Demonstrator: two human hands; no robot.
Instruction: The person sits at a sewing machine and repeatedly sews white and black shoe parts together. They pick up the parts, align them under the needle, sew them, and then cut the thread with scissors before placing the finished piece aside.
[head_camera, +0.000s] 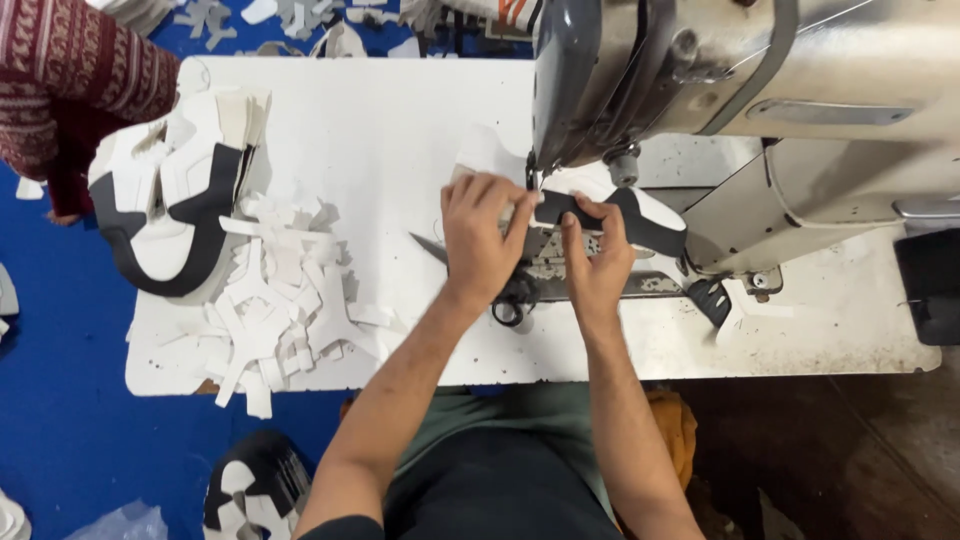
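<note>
Pressing down on a white-and-black shoe upper piece (610, 212), both hands sit at the near edge of the white counter (400, 130). The left hand (482, 240) lies flat with fingers together on the piece's left end; the right hand (598, 262) pinches its black strip, fingers clamped on it. The piece rests under the needle of the sewing machine (740, 90), so fingertips are very near the needle and, in my judgement, could be caught if they creep forward. Scissors (505, 295) lie partly beneath the left wrist and could snag the work. Farther left, white cut scraps (285, 300) pile beside a stack of finished uppers (175, 195); another person's patterned sleeve (70, 70) reaches in beyond.
</note>
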